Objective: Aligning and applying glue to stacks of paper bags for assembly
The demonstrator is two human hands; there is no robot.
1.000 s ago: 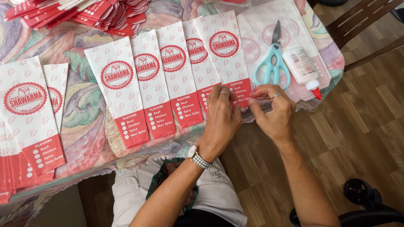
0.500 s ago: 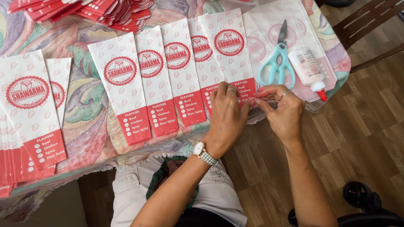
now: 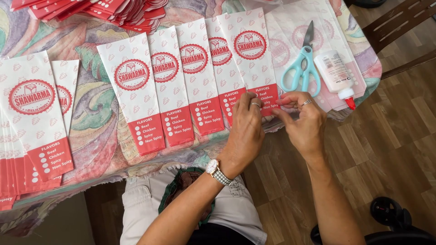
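At the near edge of a tabletop [image 3: 95, 113] draped in a patterned cloth, a person's left hand [image 3: 247, 131] lies flat, fingers pressed together, on the red bottom end of a white-and-red paper sleeve [image 3: 250, 59], the rightmost of an overlapping row. The right hand [image 3: 305, 120], just beside at 3 o'clock, pinches that sleeve's lower corner. Pale-blue scissors [image 3: 300, 68] and a white glue bottle [image 3: 335, 75] lie at 12 o'clock of the right hand.
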